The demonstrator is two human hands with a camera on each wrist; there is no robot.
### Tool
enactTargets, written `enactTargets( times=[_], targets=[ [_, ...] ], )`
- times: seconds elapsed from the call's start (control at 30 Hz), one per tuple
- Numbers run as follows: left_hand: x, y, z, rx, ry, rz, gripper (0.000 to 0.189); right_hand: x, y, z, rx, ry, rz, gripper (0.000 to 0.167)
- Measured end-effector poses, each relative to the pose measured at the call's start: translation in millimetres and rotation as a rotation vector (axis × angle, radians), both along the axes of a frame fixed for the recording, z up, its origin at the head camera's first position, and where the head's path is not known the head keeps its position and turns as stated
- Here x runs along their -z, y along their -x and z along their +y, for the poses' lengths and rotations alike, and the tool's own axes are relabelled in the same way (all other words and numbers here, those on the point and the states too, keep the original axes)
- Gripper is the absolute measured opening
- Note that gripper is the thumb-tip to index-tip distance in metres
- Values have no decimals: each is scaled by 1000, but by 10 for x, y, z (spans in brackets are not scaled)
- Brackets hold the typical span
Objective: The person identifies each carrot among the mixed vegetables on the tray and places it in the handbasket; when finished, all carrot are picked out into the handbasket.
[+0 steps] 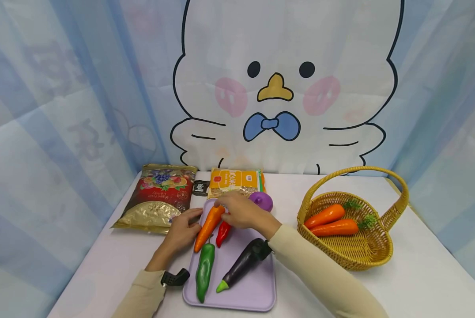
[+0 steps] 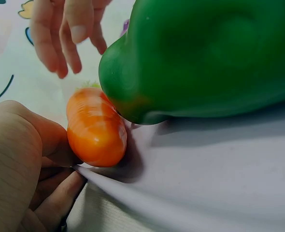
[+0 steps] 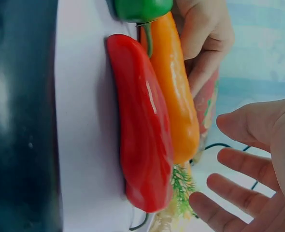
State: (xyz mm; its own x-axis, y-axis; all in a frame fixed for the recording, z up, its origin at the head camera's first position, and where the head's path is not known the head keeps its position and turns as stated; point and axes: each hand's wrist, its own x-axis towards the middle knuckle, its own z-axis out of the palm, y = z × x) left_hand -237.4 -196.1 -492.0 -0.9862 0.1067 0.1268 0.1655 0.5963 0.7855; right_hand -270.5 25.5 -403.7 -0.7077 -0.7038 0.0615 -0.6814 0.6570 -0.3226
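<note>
Condition of grips: the left grip, a bare hand, pinches the near-left side of the tray with thumb above the rim, thumb side against the carrot. The right grip hangs over the carrot's leafy end with loose, spread fingers; the right wrist view shows nothing held.

Location: the carrot lies in the tray along its left rim. The red pepper lies close on its right, and the green pepper lies nearer the person, its stem reaching toward the gap between them.

Hazards, in the inspector's judgement:
1. Carrot over the rim. It lies hard by the edge; if the left grip lifts or tips that side, rounded, glossy produce could roll across the tray, and a careless thumb could drag the carrot with it.
2. Chain disturbance. A nudge to the carrot would probably push the red pepper or catch the green pepper's stem.
3. Eggplant displaced. The right sleeve and wrist pass low by the eggplant's thick end; a low withdrawal could knock it.
4. Onion rolling. The round onion is just beside the right forearm and could be swept along the desk. Whether it touches the tray cannot be told.
</note>
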Motion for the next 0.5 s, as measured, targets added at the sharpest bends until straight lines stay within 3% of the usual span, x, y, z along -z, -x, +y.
enactTargets(
  times=[0.27,0.5],
  targets=[
    [8,4,-11,-6,-11,-6,52,124,36,-100,-5,-69,12,32],
    [0,11,0,-6,-13,-11,50,128,17,-186,15,-121,12,35]
  ],
)
